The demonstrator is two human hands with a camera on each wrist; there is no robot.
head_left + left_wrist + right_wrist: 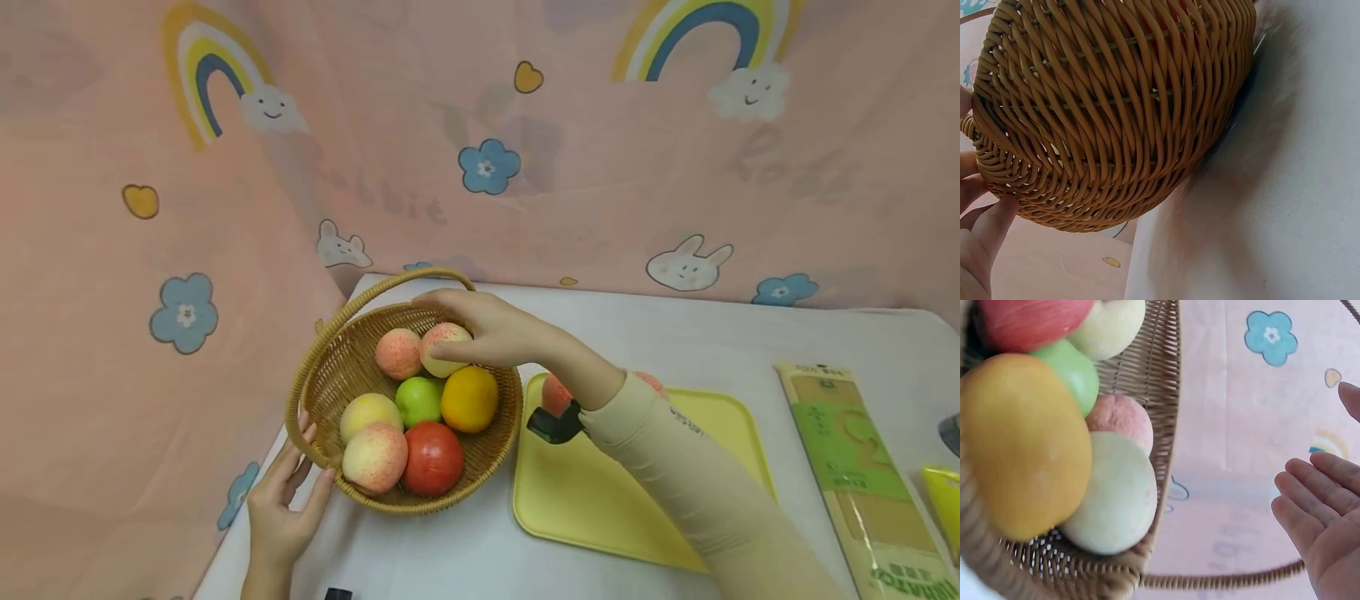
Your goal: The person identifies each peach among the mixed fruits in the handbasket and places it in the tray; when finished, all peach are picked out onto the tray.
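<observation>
A wicker basket [318, 392] with an arched handle holds several fruits. At its left side my left hand [281, 508] grips the rim by the handle's base; in the left wrist view the thumb and fingers [996, 219] lie against the weave [1116, 119]. Over the basket's back right, my right hand [491, 329] is spread above a pale peach [442, 346], fingers straight. The right wrist view shows that hand [1329, 519] apart from the fruit, holding nothing. Beside the peach lie a pink one [398, 353], a green apple [418, 402] and an orange fruit [469, 399].
Right of the basket lies a yellow tray [600, 500], with reddish fruit [555, 393] partly hidden behind my right forearm. Farther right are a green and tan package [862, 450] and a yellow item [943, 500] at the frame's edge. A pink printed cloth [570, 167] hangs behind.
</observation>
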